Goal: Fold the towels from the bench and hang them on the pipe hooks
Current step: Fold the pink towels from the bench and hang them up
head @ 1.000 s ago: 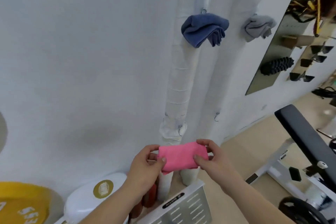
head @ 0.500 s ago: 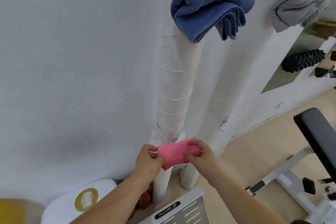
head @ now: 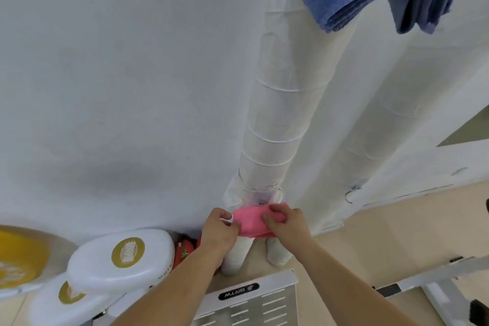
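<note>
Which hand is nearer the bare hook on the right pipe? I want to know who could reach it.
Right. The right hand grips the pink towel below-left of the bare hook; the left hand is farther left.

A plain white wall [head: 119, 74] fills most of the view, evenly lit, with a soft grey shadow low down. Beige flooring [head: 397, 222] runs along its base at the right. In the lower left corner stand white padded discs with gold round emblems [head: 124, 254], beside a yellow disc [head: 18, 257]. A white louvred metal panel [head: 248, 302] sits at the bottom edge.
</note>
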A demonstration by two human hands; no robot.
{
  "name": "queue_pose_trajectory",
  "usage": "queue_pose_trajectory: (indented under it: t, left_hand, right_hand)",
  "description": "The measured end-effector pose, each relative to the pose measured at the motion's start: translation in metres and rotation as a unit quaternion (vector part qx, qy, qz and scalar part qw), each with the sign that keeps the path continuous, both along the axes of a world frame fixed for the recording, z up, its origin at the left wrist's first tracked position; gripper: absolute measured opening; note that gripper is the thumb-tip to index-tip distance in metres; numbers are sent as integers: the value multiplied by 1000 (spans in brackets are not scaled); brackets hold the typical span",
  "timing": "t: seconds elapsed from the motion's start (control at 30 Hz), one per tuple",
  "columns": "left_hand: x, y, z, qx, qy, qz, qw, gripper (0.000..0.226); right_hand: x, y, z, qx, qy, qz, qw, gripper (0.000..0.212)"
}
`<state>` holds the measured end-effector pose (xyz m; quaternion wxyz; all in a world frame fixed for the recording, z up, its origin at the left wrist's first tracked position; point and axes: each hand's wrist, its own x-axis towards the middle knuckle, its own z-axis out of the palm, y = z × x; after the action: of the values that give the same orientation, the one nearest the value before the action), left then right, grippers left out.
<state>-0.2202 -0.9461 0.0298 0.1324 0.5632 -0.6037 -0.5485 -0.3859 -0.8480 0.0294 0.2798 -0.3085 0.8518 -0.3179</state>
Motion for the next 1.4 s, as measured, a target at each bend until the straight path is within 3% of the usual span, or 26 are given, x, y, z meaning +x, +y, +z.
queue_pose_trajectory:
  t: [0.07, 0.13, 0.2, 0.3, 0.4, 0.5, 0.63, 0.73, 0.83, 0.97, 1.1, 1.27, 1.4]
  left_hand:
    - [-1, 0, -2, -120, -52, -53, 990, 17]
    - [-3, 3, -5, -225, -48, -121, 966, 15]
    - [-7, 8, -11, -258, -31, -214, 942, 16]
    - [-6, 13, -13, -297, -80, -321, 896, 32]
    - [2, 19, -6, -256, -68, -334, 905, 54]
    - [2, 24, -7, -246, -53, -330, 910, 56]
    - [-8, 24, -11, -212, -58, -309, 925, 63]
    - [-9, 25, -10, -196, -81, -327, 921, 72]
    - [-10, 28, -12, -145, -55, -306, 939, 77]
    - [-11, 31, -5, -127, -44, -262, 956, 72]
    - [-5, 18, 5, -118, -54, -304, 944, 66]
    - [6, 7, 12, -159, -58, -285, 943, 46]
    - [9, 4, 16, -190, -62, -300, 933, 44]
  right_hand:
    - [0, -5, 8, 37, 31, 14, 999, 44]
    - [-3, -6, 13, 86, 87, 39, 992, 36]
    - [-5, -5, 13, 111, 112, 65, 985, 34]
    - [-5, -4, 7, 109, 107, 97, 984, 30]
    - [-3, 4, 2, 43, 9, 59, 997, 25]
    - [3, 16, -1, -20, -112, -13, 993, 34]
    - [11, 17, -5, -36, -174, -25, 984, 40]
    - [6, 11, -1, -20, -167, -13, 986, 39]
    - [-1, 9, 4, 21, -138, 29, 990, 44]
    - [2, 8, 6, 28, -150, 44, 987, 36]
    - [-1, 8, 13, 26, -174, 33, 984, 38]
    - [-5, 10, 24, 29, -67, 22, 997, 28]
    - [-3, 12, 33, 19, 1, 16, 1000, 25]
